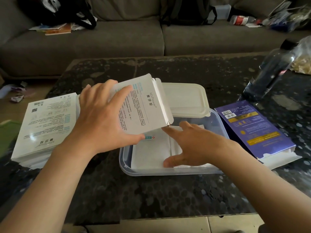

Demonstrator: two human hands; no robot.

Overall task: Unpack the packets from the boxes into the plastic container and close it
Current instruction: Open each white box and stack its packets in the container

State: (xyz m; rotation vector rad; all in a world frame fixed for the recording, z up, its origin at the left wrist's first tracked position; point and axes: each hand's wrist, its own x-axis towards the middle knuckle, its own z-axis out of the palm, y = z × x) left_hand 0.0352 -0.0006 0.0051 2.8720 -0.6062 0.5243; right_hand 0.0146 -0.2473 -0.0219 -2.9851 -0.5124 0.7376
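Observation:
My left hand [102, 120] grips a white printed box [143, 105], tilted with its open flap end over the clear plastic container [170, 171]. White packets [151, 150] lie flat inside the container. My right hand [193, 143] rests over those packets with fingers spread, touching them and holding nothing. The container's cream lid [186, 100] lies just behind it. A stack of white boxes [45, 121] sits at the left. A purple box [254, 128] with an open end lies at the right.
A dark plastic bottle [272, 69] and a bag of food [303, 59] stand at the table's far right. The dark stone table [151, 195] has a grey sofa [117, 41] behind it, strewn with bags and papers.

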